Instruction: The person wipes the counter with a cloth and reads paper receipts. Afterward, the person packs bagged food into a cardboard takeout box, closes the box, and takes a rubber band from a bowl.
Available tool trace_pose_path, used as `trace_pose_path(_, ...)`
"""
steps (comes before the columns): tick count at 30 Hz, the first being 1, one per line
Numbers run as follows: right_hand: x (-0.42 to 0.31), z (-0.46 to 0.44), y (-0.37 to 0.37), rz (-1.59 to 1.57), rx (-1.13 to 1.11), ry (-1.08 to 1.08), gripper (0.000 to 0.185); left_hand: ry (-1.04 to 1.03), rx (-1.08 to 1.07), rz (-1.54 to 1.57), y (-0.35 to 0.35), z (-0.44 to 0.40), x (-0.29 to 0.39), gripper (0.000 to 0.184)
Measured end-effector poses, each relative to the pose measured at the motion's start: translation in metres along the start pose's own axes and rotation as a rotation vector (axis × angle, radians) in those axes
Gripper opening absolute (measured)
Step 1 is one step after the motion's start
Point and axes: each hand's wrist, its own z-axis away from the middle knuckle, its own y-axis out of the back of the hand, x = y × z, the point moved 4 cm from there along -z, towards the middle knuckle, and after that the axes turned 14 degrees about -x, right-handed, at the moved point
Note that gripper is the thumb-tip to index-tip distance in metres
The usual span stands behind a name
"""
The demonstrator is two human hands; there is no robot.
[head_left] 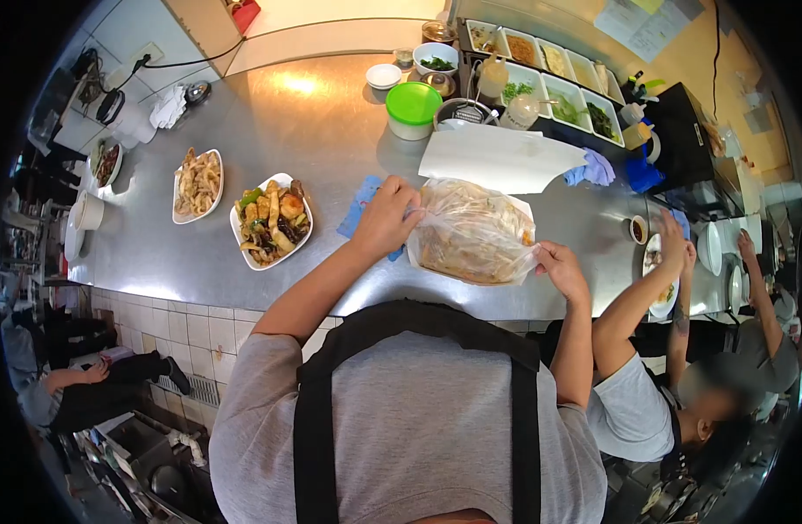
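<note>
A clear plastic bag (475, 229) with brownish-yellow food showing through it lies in front of me, white container edges visible around it. My left hand (389, 212) is closed on the gathered plastic at its left end. At the lower right corner, my right hand (563, 270) pinches the plastic between thumb and fingers. A blue cloth (358, 208) lies beside my left hand, partly under it. Left of that stands a white bowl of mixed vegetables and meat (273, 222). Farther left is a white dish of pale fried pieces (197, 185).
White paper sheets (497, 159) lie just behind the bag. A green-lidded tub (413, 106) and ingredient trays (565, 106) line the back of the steel counter (322, 113). At right, a co-worker's arm (637, 284) reaches over an oval plate (664, 298).
</note>
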Motion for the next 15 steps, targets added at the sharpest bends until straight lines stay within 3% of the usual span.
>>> trace_pose_path(1,-0.001,-0.002,-0.001,0.022,0.024,-0.08,0.022,-0.029,0.101,-0.066,0.003,-0.001,0.006,0.031)
trace_pose_path(4,-0.019,-0.005,-0.009,0.177,0.265,0.04,0.023,-0.181,0.116,-0.219,0.019,-0.007,0.032,0.042)
trace_pose_path(7,-0.056,0.006,-0.015,0.247,0.455,0.163,0.025,-0.285,0.013,-0.31,0.008,-0.01,0.019,0.042)
trace_pose_path(15,-0.043,0.003,-0.026,0.606,0.494,0.174,0.022,-0.22,-0.031,-0.458,-0.006,-0.008,0.014,0.024)
